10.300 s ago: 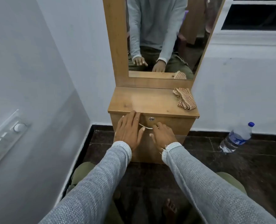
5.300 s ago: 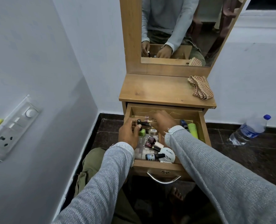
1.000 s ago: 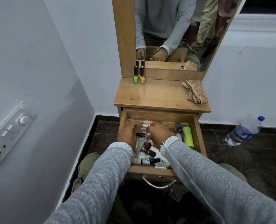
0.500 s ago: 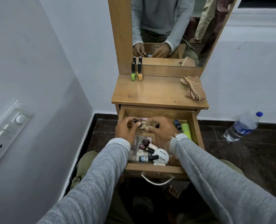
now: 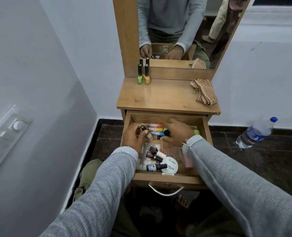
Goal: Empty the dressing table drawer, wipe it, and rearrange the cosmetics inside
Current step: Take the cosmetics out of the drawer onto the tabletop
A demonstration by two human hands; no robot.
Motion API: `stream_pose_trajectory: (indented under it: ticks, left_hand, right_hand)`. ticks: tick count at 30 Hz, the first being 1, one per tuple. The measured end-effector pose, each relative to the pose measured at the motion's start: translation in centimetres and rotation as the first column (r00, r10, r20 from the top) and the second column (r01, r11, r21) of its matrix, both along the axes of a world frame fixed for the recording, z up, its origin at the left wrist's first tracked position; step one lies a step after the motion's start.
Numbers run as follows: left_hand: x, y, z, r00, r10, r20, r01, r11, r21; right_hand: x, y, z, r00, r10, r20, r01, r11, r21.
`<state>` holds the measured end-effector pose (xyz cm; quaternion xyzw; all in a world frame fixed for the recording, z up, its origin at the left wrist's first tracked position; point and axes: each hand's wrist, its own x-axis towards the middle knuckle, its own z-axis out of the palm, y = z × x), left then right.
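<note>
**Both hands lift small bottles inside the open drawer**

Since half a second ago, both hands have drawn apart at the back of the drawer (image 5: 165, 178), each now with its own bottle. On the tabletop (image 5: 165, 98) a green polish bottle (image 5: 140, 76) and a yellow one (image 5: 146, 76) stand touching by the mirror (image 5: 179, 31); a checked cloth (image 5: 204, 92) lies at the right edge. A water bottle (image 5: 256, 133) lies on the floor. Sleeves hide part of the drawer's contents; a white round compact (image 5: 169, 165) and dark polish bottles (image 5: 153, 152) show near the front. The left hand (image 5: 133, 137) pinches a black-capped bottle (image 5: 146, 131). The right hand (image 5: 179, 132), palm down, curls round a black-capped item (image 5: 166, 132), its body hidden.
</note>
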<state>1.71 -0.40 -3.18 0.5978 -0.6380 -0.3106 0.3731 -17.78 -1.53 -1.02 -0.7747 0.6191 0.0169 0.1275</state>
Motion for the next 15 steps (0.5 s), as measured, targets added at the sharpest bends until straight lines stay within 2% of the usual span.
stream_pose_trajectory:
  ticks: [3, 7, 12, 15]
  left_hand:
    - [0.0, 0.0, 0.0, 1.000, -0.009, 0.010, 0.009, 1.000, 0.000]
    - [-0.1, -0.1, 0.2, 1.000, -0.027, -0.003, 0.027, 1.000, -0.002]
    - [-0.2, -0.3, 1.0, 0.999, -0.034, -0.038, 0.032, 0.998, -0.062]
    - [-0.6, -1.3, 2.8, 0.997, -0.048, -0.055, 0.041, 0.991, -0.129]
  right_hand:
    - [1.1, 0.1, -0.7, 0.994, 0.000, -0.109, -0.006, 0.999, -0.054]
    - [1.5, -0.1, -0.7, 0.995, -0.033, -0.090, 0.022, 0.993, -0.118]
    - [0.7, -0.2, 1.0, 0.999, -0.002, 0.048, 0.011, 0.980, -0.199]
    - [0.5, -0.4, 3.6, 0.978, 0.043, 0.204, 0.009, 0.969, -0.246]
